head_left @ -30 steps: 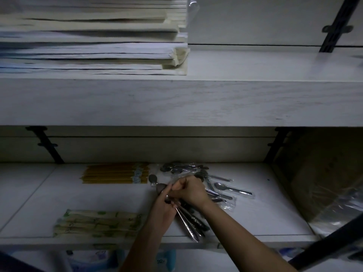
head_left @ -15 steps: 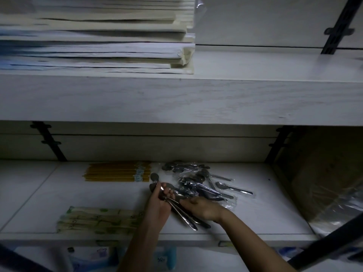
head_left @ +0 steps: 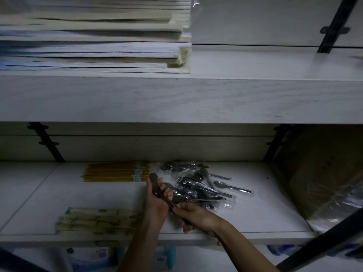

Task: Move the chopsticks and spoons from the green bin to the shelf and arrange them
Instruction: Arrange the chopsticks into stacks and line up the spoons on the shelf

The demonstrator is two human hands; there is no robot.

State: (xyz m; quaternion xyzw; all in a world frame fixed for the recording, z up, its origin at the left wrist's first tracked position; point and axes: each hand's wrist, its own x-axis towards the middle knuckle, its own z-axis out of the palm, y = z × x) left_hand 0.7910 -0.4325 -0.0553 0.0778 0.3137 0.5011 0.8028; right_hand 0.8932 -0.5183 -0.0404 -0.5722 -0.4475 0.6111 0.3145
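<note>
left hand (head_left: 157, 202): curled round loose steel spoons (head_left: 153, 177). right hand (head_left: 197, 215): pinching their handles. risk: smooth handles may slip, clattering off white shelf (head_left: 265, 213) edge.

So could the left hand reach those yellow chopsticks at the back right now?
Probably yes. The left hand is close beside the yellow chopsticks, with only bare shelf between. But it is gripping spoons, so it would likely have to set those down first.
</note>
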